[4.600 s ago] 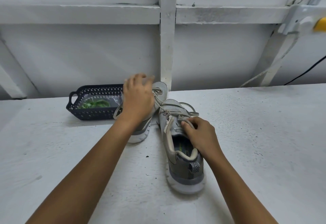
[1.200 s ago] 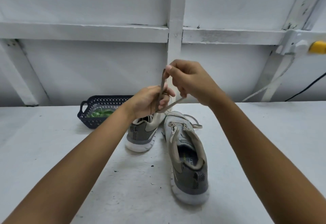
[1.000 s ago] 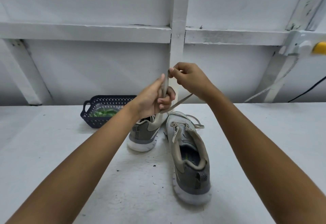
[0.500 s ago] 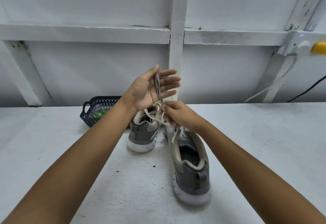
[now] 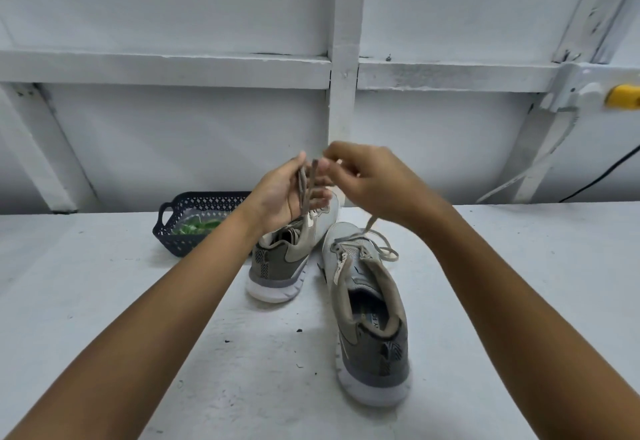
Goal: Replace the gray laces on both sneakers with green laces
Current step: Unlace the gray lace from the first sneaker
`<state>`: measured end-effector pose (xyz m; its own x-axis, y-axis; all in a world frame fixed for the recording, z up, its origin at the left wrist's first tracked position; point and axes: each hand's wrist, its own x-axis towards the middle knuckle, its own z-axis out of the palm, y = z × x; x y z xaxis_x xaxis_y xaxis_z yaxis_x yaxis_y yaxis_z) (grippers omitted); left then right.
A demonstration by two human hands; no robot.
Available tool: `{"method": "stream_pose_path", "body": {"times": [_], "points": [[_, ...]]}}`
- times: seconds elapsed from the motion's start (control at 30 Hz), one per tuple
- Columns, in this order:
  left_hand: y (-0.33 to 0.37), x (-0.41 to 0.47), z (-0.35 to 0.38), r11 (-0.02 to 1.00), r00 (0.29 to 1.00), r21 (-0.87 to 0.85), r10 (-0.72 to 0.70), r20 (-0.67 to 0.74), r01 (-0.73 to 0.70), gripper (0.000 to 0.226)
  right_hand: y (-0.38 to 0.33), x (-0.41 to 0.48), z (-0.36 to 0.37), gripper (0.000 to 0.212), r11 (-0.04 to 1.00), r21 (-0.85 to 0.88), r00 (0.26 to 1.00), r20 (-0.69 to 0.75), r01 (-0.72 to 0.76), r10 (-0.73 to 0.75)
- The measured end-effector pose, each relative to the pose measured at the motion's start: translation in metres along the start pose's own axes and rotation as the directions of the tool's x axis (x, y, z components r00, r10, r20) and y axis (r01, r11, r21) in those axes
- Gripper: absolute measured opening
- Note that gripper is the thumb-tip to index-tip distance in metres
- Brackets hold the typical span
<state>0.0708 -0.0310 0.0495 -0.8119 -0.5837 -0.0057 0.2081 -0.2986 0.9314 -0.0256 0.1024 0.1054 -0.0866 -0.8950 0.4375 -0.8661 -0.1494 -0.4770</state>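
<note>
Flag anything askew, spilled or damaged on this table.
Small dark specks litter the table beside the right sneaker, whose gray lace lies undone, trailing on the tabletop. The left sneaker sits angled away from it. No damage shows.

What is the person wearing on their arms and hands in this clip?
Nothing visible: left hand and right hand are ungloved, both forearms bare, with no sleeve, watch or band in frame. Blur hides whether any finger carries a ring.
</note>
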Motion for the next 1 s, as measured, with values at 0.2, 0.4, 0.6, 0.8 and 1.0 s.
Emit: {"method": "stream_pose_path", "body": {"times": [0.2,0.4,0.6,0.8,1.0], "points": [[0.004,-0.008,0.016,0.991,0.969,0.077,-0.125,0.213,0.111,0.089,0.038,0.041,0.008,0.023,0.995,-0.082,0.985,-0.170,-0.052,0.038],[0.011,-0.014,0.019,0.994,0.932,-0.013,-0.095,0.351,0.106,0.099,0.072,0.030,0.043,0.011,0.954,0.257,0.987,-0.006,-0.157,0.163],[0.017,-0.007,0.012,0.992,0.985,-0.123,0.015,0.172,0.007,0.094,0.049,-0.009,0.068,0.026,0.961,0.196,0.968,0.192,-0.198,0.160],[0.009,-0.003,0.001,0.999,0.995,-0.041,-0.021,0.100,0.025,0.090,0.019,-0.021,0.040,0.024,0.942,0.322,0.972,0.233,-0.088,0.012],[-0.006,-0.006,0.006,0.989,0.974,0.098,-0.130,0.185,0.114,0.095,0.008,0.014,-0.003,0.018,0.891,0.451,0.998,0.008,-0.054,0.057]]}}
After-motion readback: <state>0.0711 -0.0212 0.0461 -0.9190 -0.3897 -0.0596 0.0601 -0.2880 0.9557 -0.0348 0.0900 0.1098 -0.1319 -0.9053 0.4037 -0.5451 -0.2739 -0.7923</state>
